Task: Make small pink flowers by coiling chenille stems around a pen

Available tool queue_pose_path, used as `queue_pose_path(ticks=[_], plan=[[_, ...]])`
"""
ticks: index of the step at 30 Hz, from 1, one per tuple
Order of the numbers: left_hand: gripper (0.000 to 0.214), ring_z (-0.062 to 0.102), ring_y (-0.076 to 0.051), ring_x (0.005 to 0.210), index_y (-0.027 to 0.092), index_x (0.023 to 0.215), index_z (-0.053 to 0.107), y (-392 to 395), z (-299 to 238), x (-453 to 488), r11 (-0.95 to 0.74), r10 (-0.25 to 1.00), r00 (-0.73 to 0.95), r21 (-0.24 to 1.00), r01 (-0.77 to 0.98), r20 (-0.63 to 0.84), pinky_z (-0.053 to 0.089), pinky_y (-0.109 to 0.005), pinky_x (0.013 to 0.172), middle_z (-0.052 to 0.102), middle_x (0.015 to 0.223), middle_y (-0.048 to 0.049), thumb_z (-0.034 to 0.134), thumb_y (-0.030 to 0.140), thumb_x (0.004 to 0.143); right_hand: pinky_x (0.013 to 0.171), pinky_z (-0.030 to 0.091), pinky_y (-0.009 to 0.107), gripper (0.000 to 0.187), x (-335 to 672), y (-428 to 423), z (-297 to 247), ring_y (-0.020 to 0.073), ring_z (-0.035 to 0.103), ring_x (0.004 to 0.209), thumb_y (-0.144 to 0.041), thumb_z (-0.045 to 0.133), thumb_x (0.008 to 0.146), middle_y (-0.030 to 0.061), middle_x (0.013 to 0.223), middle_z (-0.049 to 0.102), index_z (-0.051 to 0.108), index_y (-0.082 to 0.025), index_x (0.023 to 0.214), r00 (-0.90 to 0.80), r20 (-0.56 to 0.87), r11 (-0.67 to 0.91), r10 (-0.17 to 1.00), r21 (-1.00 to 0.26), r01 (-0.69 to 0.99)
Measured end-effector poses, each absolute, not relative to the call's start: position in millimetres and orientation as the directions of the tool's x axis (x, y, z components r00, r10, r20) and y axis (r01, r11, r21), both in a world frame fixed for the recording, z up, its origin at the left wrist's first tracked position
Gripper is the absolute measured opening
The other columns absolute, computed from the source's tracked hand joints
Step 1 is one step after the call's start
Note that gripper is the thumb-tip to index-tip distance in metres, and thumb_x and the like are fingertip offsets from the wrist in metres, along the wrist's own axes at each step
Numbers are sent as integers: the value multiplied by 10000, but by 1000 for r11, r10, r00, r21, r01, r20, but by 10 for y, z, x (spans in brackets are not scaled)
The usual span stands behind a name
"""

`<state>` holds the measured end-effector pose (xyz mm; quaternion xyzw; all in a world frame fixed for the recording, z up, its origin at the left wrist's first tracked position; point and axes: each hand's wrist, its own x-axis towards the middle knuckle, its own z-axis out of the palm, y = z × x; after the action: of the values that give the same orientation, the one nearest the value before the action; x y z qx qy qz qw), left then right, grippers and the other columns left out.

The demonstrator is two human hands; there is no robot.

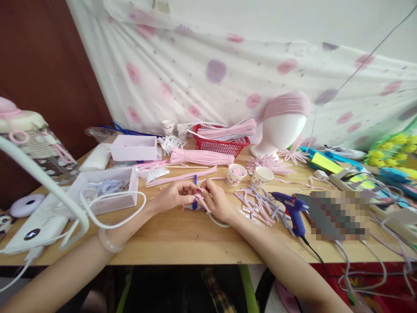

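My left hand (pixel 174 195) and my right hand (pixel 216 202) meet over the wooden table (pixel 182 243), fingers pinched together on a pink chenille stem (pixel 203 203) that bends down between them. A blue pen (pixel 194 180) lies on the table right under and behind the fingers. A pale bangle (pixel 109 243) sits on my left wrist. Loose cut pink stems (pixel 257 202) lie just right of my right hand.
A blue glue gun (pixel 293 208) lies at the right with its cord running off the edge. Two paper cups (pixel 249 175), a red basket (pixel 221 143) of pink stems, a foam head (pixel 282 126), white trays (pixel 104 191) and a white cable (pixel 107 217) surround the hands.
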<state>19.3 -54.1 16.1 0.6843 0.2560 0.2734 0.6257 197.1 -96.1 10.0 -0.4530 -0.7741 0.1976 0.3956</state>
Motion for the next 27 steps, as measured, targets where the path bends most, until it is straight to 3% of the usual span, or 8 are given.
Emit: queue_pose_path(ticks=[4, 8, 11, 14, 18, 23, 27], plan=[[193, 367, -21, 328, 141, 712, 602, -577, 181, 193, -80, 704, 708, 997, -5, 60, 267, -144, 344, 440, 453, 89, 683, 316, 699, 578, 368, 267, 157, 1966, -941, 78, 159, 474, 609, -302, 394, 917, -2, 696, 517, 375, -234, 778, -210, 448, 480, 869, -662, 575], [176, 387, -30, 322, 149, 701, 599, -619, 211, 199, -42, 673, 738, 999, -17, 41, 292, -148, 336, 455, 453, 84, 688, 300, 684, 562, 353, 262, 155, 1995, -888, 41, 155, 458, 587, -279, 388, 910, -12, 670, 499, 354, -238, 764, -206, 469, 495, 859, -659, 566], [184, 341, -28, 334, 164, 727, 592, -625, 225, 209, 97, 655, 756, 992, -80, -3, 350, -154, 340, 439, 467, 88, 710, 295, 674, 557, 350, 257, 176, 2036, -866, 56, 143, 450, 564, -300, 396, 920, -22, 643, 497, 368, -234, 759, -224, 457, 502, 861, -693, 518], [218, 294, -34, 342, 188, 755, 567, -607, 203, 216, 286, 608, 792, 945, -160, -50, 383, -163, 336, 386, 460, 96, 729, 313, 678, 536, 363, 249, 294, 2044, -879, 91, 129, 451, 525, -412, 379, 941, -32, 588, 484, 400, -224, 716, -271, 364, 445, 891, -818, 365], [216, 277, -37, 346, 187, 794, 588, -577, 138, 215, 395, 573, 816, 898, -191, -78, 370, -155, 326, 367, 460, 85, 727, 320, 697, 439, 344, 225, 468, 1988, -919, 116, 103, 424, 430, -605, 418, 875, -48, 500, 450, 461, -204, 638, -343, 138, 179, 929, -980, 90], [110, 228, -55, 347, 162, 789, 612, -562, 73, 222, 525, 504, 862, 809, -263, -47, 388, -160, 332, 282, 418, 92, 663, 234, 722, 358, 262, 183, 539, 1933, -946, 124, 50, 338, 324, -597, 599, 777, -65, 356, 403, 471, -168, 477, -411, 100, 59, 906, -992, -113], [65, 170, -70, 352, 145, 761, 611, -579, 60, 249, 661, 417, 909, 681, -315, 15, 401, -180, 343, 219, 398, 92, 575, 169, 714, 279, 248, 168, 523, 1899, -999, 154, 34, 253, 234, -564, 659, 744, -97, 275, 322, 478, -166, 457, -449, 25, -108, 893, -958, -267]])
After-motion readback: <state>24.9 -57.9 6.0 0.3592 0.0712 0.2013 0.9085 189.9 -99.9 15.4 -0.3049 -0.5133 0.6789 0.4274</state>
